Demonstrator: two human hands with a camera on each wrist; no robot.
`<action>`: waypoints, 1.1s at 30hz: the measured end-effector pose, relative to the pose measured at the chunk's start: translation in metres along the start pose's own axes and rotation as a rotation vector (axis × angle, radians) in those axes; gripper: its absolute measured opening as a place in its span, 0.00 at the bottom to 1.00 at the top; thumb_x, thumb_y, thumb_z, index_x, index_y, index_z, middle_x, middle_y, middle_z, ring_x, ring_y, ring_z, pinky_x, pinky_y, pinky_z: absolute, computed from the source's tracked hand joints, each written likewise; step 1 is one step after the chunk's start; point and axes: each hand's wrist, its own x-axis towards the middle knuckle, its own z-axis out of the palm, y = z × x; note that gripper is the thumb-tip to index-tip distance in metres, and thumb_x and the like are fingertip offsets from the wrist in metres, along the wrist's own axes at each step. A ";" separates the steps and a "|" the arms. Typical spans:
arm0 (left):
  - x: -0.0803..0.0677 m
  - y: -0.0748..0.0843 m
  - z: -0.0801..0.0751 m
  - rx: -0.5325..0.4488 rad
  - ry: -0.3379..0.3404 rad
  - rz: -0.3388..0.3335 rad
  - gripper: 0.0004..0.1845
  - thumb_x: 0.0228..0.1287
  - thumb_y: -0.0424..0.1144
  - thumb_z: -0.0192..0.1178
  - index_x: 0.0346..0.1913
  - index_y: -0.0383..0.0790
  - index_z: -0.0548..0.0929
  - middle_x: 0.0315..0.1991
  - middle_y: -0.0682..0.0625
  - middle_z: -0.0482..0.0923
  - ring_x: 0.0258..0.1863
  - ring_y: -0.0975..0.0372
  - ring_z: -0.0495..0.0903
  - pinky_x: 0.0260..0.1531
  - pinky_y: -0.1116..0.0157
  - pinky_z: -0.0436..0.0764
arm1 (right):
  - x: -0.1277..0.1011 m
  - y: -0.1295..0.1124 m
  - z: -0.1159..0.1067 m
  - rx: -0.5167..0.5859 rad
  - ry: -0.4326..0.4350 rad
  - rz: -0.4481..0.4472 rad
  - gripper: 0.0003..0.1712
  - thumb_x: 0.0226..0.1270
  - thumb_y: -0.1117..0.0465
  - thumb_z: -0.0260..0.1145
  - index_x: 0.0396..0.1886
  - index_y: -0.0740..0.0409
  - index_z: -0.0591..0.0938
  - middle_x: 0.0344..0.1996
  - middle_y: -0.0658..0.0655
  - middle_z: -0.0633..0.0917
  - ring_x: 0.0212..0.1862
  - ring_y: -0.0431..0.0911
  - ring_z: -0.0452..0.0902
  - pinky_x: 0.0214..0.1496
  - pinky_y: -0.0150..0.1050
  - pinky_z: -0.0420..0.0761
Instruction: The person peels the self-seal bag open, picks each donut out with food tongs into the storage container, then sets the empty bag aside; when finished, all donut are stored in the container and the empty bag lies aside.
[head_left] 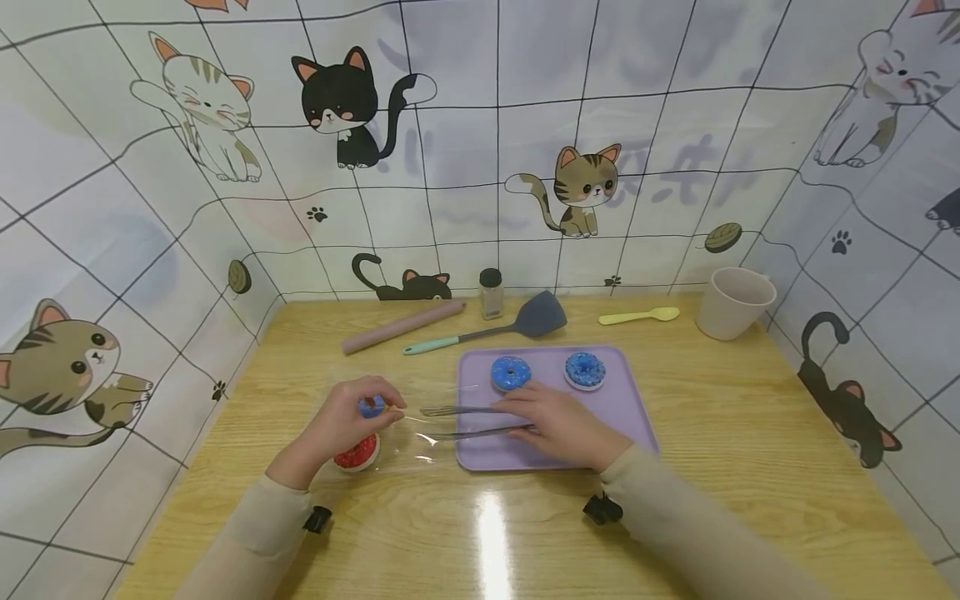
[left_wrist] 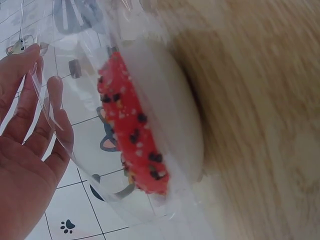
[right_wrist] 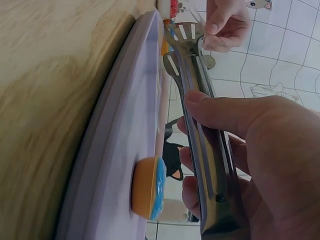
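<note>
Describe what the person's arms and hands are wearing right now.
Both hands, left hand and right hand, are bare, with no gloves. Both arms wear long beige sleeves reaching the wrists. A small black device sits at each wrist: left, right.

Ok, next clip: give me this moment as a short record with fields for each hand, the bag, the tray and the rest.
left hand: pinches the clear bag's mouth
right hand: grips metal tongs, tips at the bag
clear bag: on table, red-sprinkled doughnut inside
purple tray: two blue doughnuts
behind: rolling pin, shaker, spatula, yellow spoon, cup
</note>
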 end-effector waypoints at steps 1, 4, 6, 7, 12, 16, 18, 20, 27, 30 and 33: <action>0.000 0.000 0.000 -0.003 -0.001 0.001 0.09 0.62 0.33 0.74 0.40 0.51 0.89 0.39 0.58 0.87 0.35 0.62 0.81 0.35 0.65 0.82 | 0.004 -0.001 0.002 0.000 -0.005 -0.003 0.27 0.69 0.54 0.73 0.66 0.48 0.82 0.61 0.52 0.85 0.64 0.48 0.79 0.66 0.47 0.79; 0.000 0.002 -0.001 -0.003 -0.004 -0.001 0.06 0.63 0.33 0.74 0.40 0.47 0.89 0.39 0.58 0.87 0.36 0.62 0.81 0.35 0.65 0.82 | 0.014 -0.005 0.008 -0.010 -0.024 -0.013 0.27 0.69 0.54 0.73 0.67 0.48 0.82 0.61 0.51 0.85 0.66 0.49 0.78 0.68 0.48 0.78; 0.001 0.002 -0.002 -0.003 -0.006 -0.004 0.06 0.63 0.33 0.74 0.40 0.45 0.90 0.40 0.58 0.87 0.36 0.62 0.81 0.35 0.65 0.81 | 0.020 -0.008 0.011 -0.009 -0.038 -0.015 0.27 0.69 0.53 0.73 0.67 0.47 0.81 0.61 0.50 0.85 0.66 0.50 0.78 0.69 0.49 0.78; 0.001 0.003 -0.002 0.000 -0.008 -0.005 0.05 0.63 0.33 0.74 0.40 0.45 0.90 0.40 0.59 0.87 0.36 0.63 0.81 0.35 0.65 0.81 | 0.023 -0.009 0.013 -0.010 -0.044 -0.018 0.27 0.70 0.53 0.73 0.68 0.47 0.81 0.61 0.50 0.85 0.67 0.50 0.78 0.69 0.49 0.77; 0.000 0.003 -0.002 0.011 -0.015 -0.033 0.06 0.63 0.34 0.73 0.40 0.48 0.90 0.40 0.60 0.87 0.36 0.65 0.80 0.36 0.65 0.82 | 0.037 -0.015 0.024 0.024 -0.085 -0.025 0.28 0.71 0.52 0.71 0.69 0.45 0.80 0.63 0.48 0.84 0.68 0.47 0.76 0.71 0.45 0.75; -0.002 0.002 0.000 0.009 -0.008 -0.048 0.05 0.63 0.34 0.74 0.40 0.46 0.90 0.41 0.59 0.87 0.36 0.63 0.81 0.37 0.64 0.83 | 0.046 -0.019 0.033 0.063 -0.124 -0.046 0.28 0.73 0.51 0.69 0.71 0.45 0.78 0.65 0.48 0.82 0.69 0.44 0.74 0.74 0.42 0.72; -0.003 0.001 0.001 0.009 -0.005 -0.041 0.05 0.62 0.34 0.74 0.40 0.46 0.90 0.41 0.59 0.87 0.36 0.63 0.81 0.37 0.64 0.83 | 0.048 -0.021 0.036 0.059 -0.129 -0.061 0.29 0.73 0.51 0.68 0.71 0.47 0.78 0.65 0.49 0.82 0.68 0.44 0.75 0.73 0.42 0.73; -0.004 0.001 0.002 0.006 -0.005 -0.033 0.06 0.62 0.33 0.74 0.40 0.45 0.90 0.40 0.59 0.87 0.36 0.64 0.81 0.38 0.64 0.84 | 0.048 -0.023 0.037 0.049 -0.132 -0.065 0.29 0.72 0.51 0.69 0.71 0.47 0.78 0.64 0.49 0.83 0.68 0.44 0.75 0.72 0.42 0.74; -0.004 0.000 0.005 -0.006 -0.009 -0.029 0.07 0.62 0.32 0.74 0.40 0.46 0.90 0.40 0.59 0.87 0.35 0.66 0.80 0.37 0.64 0.83 | 0.050 -0.026 0.039 0.065 -0.139 -0.066 0.30 0.73 0.52 0.69 0.72 0.48 0.77 0.65 0.49 0.82 0.68 0.44 0.74 0.71 0.41 0.74; -0.003 -0.001 0.005 -0.005 -0.007 -0.015 0.06 0.62 0.32 0.73 0.40 0.46 0.90 0.41 0.57 0.87 0.35 0.65 0.80 0.36 0.63 0.83 | 0.052 -0.027 0.041 0.071 -0.142 -0.064 0.30 0.73 0.50 0.69 0.72 0.48 0.77 0.65 0.49 0.82 0.68 0.44 0.74 0.71 0.40 0.74; -0.002 -0.002 0.004 -0.006 -0.003 -0.001 0.06 0.63 0.33 0.73 0.40 0.46 0.90 0.40 0.56 0.87 0.35 0.64 0.81 0.35 0.63 0.84 | 0.055 -0.027 0.042 0.063 -0.145 -0.059 0.31 0.73 0.49 0.69 0.72 0.48 0.77 0.65 0.49 0.82 0.67 0.44 0.75 0.70 0.39 0.75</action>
